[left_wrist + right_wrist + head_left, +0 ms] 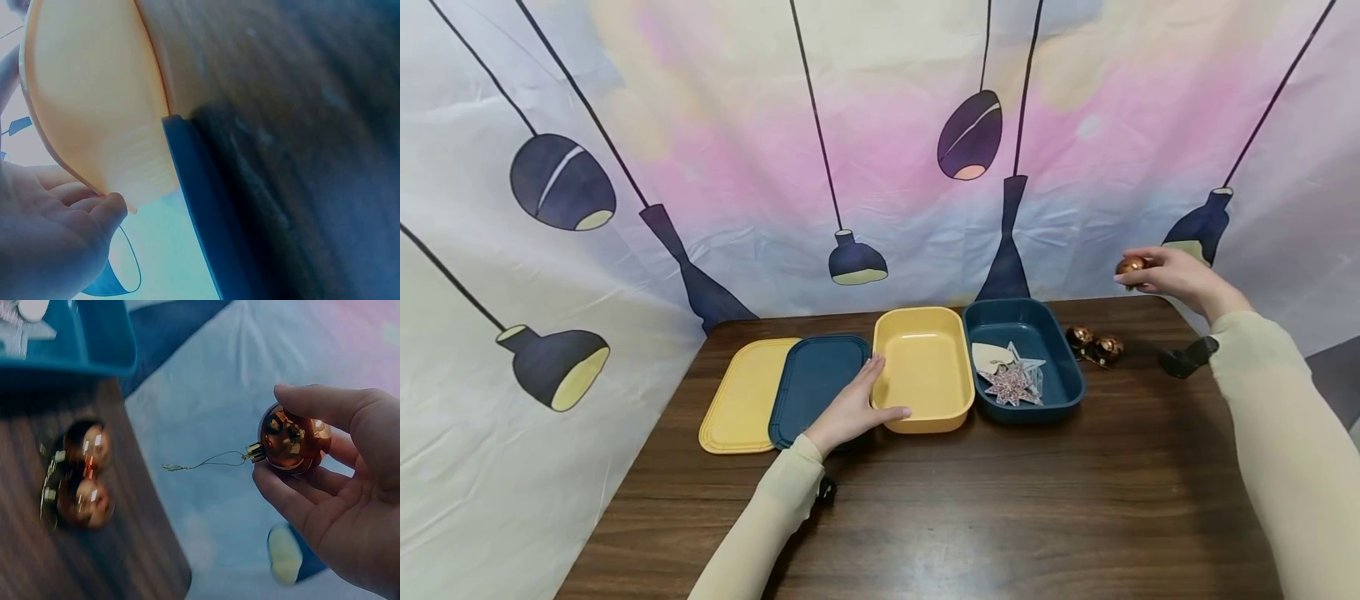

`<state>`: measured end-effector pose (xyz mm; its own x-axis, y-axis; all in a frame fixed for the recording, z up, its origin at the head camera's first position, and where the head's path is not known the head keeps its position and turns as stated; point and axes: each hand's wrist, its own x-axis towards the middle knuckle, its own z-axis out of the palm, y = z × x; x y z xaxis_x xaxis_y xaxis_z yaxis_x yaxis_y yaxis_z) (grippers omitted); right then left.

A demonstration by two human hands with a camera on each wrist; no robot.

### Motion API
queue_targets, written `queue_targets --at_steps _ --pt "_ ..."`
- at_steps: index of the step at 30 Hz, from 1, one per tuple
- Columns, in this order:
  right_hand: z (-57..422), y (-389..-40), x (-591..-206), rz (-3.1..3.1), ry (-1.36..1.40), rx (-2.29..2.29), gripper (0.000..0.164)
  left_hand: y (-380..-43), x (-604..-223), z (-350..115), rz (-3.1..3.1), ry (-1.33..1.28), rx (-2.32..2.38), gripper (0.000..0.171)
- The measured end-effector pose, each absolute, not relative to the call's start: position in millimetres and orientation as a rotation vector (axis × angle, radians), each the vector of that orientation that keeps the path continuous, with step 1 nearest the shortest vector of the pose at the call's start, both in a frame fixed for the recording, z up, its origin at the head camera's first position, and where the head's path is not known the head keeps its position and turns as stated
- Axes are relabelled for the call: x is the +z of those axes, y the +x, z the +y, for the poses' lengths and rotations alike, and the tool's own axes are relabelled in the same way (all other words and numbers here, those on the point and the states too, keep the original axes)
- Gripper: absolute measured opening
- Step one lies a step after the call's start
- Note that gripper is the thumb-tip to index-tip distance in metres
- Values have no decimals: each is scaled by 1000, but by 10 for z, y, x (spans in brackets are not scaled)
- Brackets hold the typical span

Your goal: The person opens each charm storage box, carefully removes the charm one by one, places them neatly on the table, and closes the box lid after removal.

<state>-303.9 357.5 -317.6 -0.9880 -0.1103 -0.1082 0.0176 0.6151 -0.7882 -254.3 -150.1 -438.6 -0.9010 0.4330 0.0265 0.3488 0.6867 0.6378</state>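
My right hand (1180, 275) holds a shiny copper Christmas ball (290, 440) between thumb and fingers, raised beyond the table's right back corner. A thin gold loop (215, 459) hangs from its cap. My left hand (850, 408) grips the near left corner of a yellow box (925, 367), thumb along the near rim and fingers at the left side; the box shows no contents. Touching it on the right is a dark blue box (1060, 358) holding star ornaments (1013, 383) and a cream-white piece (992, 357). More copper balls (1105, 348) lie right of the blue box.
A dark blue lid (820, 383) partly overlaps a yellow lid (737, 400) left of the boxes. All stand toward the back of the brown wooden table (970, 517). A cloth backdrop (745, 150) with printed lamps hangs behind.
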Motion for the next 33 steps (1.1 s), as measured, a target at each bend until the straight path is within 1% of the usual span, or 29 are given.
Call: queue_targets --at_steps 8,10,19,27,33 --pt "3851 -2897 -3478 2686 18 -1320 91 -2557 -4411 -1517 2778 630 1008 112" --pt "3882 -2883 -3560 2668 22 -1337 89 -2555 -4412 -1523 2783 634 1005 112" --pt "3986 -2822 -3929 2660 -9 -1282 83 -2549 -4402 -1507 2773 638 1011 111" --pt "4005 -2733 -4249 2554 55 -1407 86 -2566 -4406 -1518 2775 638 985 111" --pt "3959 -2660 -4390 2551 80 -1407 85 -2577 -4408 -1519 2776 638 984 110"
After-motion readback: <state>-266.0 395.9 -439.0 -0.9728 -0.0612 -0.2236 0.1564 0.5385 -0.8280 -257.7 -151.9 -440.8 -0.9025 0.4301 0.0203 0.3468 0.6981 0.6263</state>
